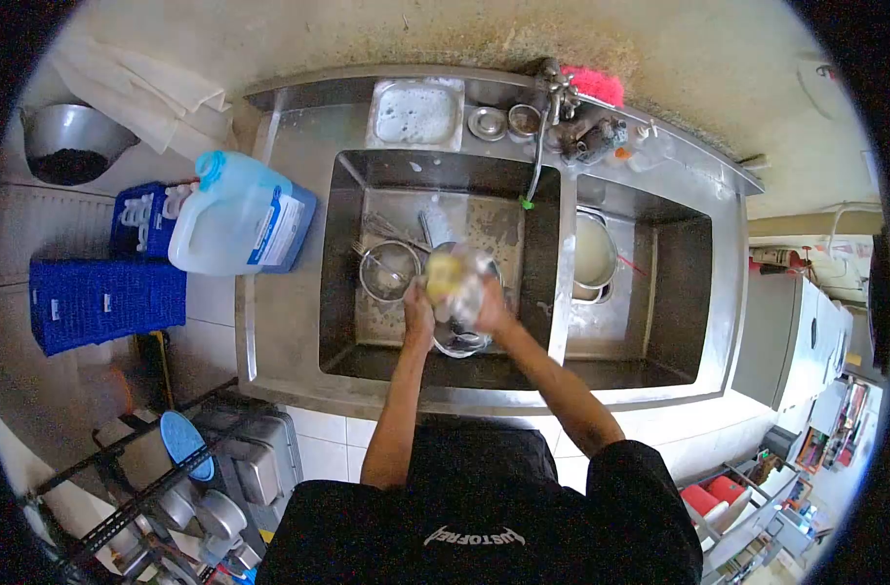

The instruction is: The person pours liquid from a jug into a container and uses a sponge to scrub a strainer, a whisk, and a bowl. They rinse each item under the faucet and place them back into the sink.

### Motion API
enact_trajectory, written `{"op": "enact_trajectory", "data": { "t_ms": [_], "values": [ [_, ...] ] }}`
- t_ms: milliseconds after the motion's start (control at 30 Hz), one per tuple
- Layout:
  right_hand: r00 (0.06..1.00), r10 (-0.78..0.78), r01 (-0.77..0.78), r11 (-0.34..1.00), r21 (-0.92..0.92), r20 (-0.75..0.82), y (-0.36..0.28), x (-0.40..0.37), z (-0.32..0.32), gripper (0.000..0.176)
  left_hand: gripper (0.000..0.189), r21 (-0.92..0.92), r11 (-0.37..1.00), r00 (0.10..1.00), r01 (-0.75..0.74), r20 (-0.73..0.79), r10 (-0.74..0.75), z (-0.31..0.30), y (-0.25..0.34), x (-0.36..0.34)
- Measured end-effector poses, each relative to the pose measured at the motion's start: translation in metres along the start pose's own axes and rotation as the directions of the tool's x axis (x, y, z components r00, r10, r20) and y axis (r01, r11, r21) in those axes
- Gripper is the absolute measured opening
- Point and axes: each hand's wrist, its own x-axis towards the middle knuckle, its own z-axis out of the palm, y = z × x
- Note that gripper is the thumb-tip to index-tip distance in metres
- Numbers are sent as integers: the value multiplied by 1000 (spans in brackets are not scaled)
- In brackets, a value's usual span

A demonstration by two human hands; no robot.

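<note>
My left hand (418, 314) and my right hand (494, 309) are together over the left sink basin, closed from both sides around a yellow and white blurred thing (449, 279). Motion smears it, so its kind cannot be told; white patches on it look like foam. Below my hands, a round metal bowl (461, 343) holds shiny metal pieces. Left of my left hand sits a metal pot (390, 271) with utensils in it. A whisk (391, 230) lies behind that pot on the basin floor.
The faucet (536, 180) hangs over the basin's right side. In the right basin (679, 292) stands a pot of cloudy liquid (592, 252). A foamy tray (417, 111) and small cups line the back ledge. A large blue jug (240, 214) stands on the left counter beside blue baskets (108, 297).
</note>
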Motion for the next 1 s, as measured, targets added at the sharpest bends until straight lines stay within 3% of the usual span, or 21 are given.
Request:
{"op": "enact_trajectory", "data": {
  "t_ms": [33,100,167,233,267,300,367,433,467,500,533,600,633,700,767,833,867,900,933,967,1000],
  "values": [
    [1000,5,-5,1000,0,0,1,0,-3,48,31,2,1000,1000,4,2,-4,6,-1,3],
    [993,120,-100,838,537,-2,-6,-9,-11,44,30,-99,994,991,-34,-134,21,13,-6,-2],
    [908,419,-335,717,611,6,-2,-21,-4,42,30,-101,993,991,-67,-123,55,20,-9,-7],
    [853,440,-415,898,146,-281,23,-58,28,45,29,-92,986,986,-139,-102,129,27,-12,-9],
    [926,244,-250,968,17,-288,-3,-56,13,48,31,-175,983,953,-64,-303,8,39,16,-21],
    [957,30,-59,994,-94,-290,-38,-46,-12,48,31,-171,983,954,-60,-298,6,43,27,-31],
    [825,538,-529,843,103,-170,3,-93,9,44,33,-21,989,948,-150,-287,137,46,42,-40],
    [734,590,-617,786,34,-338,55,-93,28,52,37,-22,989,972,-145,-192,138,46,25,-38],
    [751,442,-528,848,-43,-490,37,-88,26,53,37,-124,975,953,-185,-263,147,55,37,-45],
    [655,677,-536,729,425,-335,-27,-61,-13,55,38,-219,949,932,-226,-332,145,61,44,-49],
    [692,630,-492,770,407,-354,-26,-69,6,55,40,-218,926,899,-309,-384,210,60,47,-47],
    [817,305,-232,951,205,-489,-30,-84,0,50,41,-193,940,920,-281,-334,207,63,51,-64],
    [815,296,-222,954,203,-499,-11,-83,-10,50,42,-169,949,935,-267,-282,213,67,56,-68],
    [729,636,-512,752,415,-253,46,-68,-15,44,42,-93,968,947,-231,-249,203,70,58,-90],
    [810,531,-411,817,405,-249,14,-31,-63,41,36,439,861,966,-256,74,249,60,44,-97],
    [895,418,-293,814,502,-155,26,-29,-59,39,38,528,801,953,-281,57,297,67,54,-105],
    [974,114,-53,954,295,-196,11,-27,-76,40,40,484,826,955,-290,90,283,63,62,-109],
    [965,-204,218,973,74,-163,3,-27,-87,42,42,435,850,954,-298,124,271,62,76,-115],
    [987,27,34,927,374,-158,17,-31,-84,43,40,524,793,951,-310,174,257,61,90,-121],
    [981,181,-140,910,390,-69,80,-35,-53,42,40,518,797,951,-311,165,263,59,91,-123],
    [939,343,-279,789,548,-17,66,-35,-66,41,38,473,813,941,-338,175,289,56,94,-124]
  ]
}}
